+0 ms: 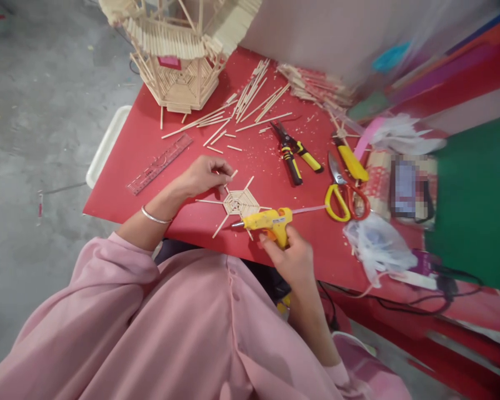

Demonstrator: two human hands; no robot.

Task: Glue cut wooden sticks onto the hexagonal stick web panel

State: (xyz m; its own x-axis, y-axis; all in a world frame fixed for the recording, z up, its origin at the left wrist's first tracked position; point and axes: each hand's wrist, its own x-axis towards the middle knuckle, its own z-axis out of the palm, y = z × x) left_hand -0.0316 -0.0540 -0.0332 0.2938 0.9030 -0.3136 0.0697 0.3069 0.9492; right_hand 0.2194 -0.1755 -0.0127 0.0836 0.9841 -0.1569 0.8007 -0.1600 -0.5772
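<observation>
A hexagonal web of thin wooden sticks [240, 202] lies on the red table [150, 200] in front of me. My left hand [204, 174] is closed in a pinch on a short stick [232, 175] at the web's upper left edge. My right hand [292, 256] grips a yellow hot glue gun [270, 222] by its handle. The gun's nozzle points left, just below the web.
A tall stick-built model [179, 50] stands at the table's far end, with loose sticks [250, 100] beside it. A clear ruler [160, 163], yellow-handled pliers [294, 153], scissors [344, 189], plastic bags [377, 247] and cables [412, 303] lie around. Coloured paper sheets [475, 200] are stacked on the right.
</observation>
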